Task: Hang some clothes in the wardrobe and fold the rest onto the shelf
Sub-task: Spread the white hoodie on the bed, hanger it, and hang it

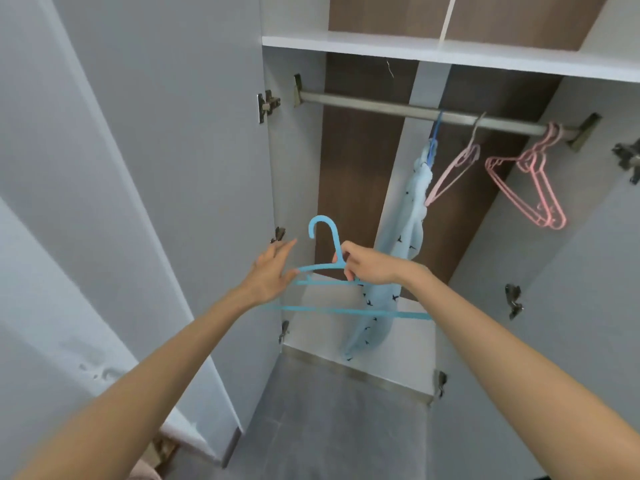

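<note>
Two bare forearms (pixel 156 358) reach up from the lower edge of the head view toward the open wardrobe, meeting well below the rail (pixel 398 107). The right grip (pixel 367 266) is closed on the blue hanger (pixel 329 309), fingers and thumb pinching its neck just under the hook. This probably keeps the hook upright and free to go over the rail. The left grip (pixel 268 275) is open with its fingers straight, the fingertips at the end of the hanger's left arm. Whether they touch it or stop just short cannot be told. That flat hand looks placed to steady the frame level rather than to carry it. The hanger is bare, so the step in hand seems to be readying it for the next piece of clothing.

Right of the rail's middle, a pale blue garment (pixel 412 216) with small dark bird prints hangs from the rail. It drops straight down to near the wardrobe base (pixel 311 337). Further right along the rail hangs a single pale pink hanger (pixel 453 171). Near the rail's right bracket is a pair of pink hangers (pixel 533 181). All three carry nothing and are likely kept spare for more clothes. Just above the rail runs the white shelf (pixel 381 46), where folded pieces would go. Left of the rail, the grey door (pixel 173 133) stands swung wide, giving both arms room.
</note>
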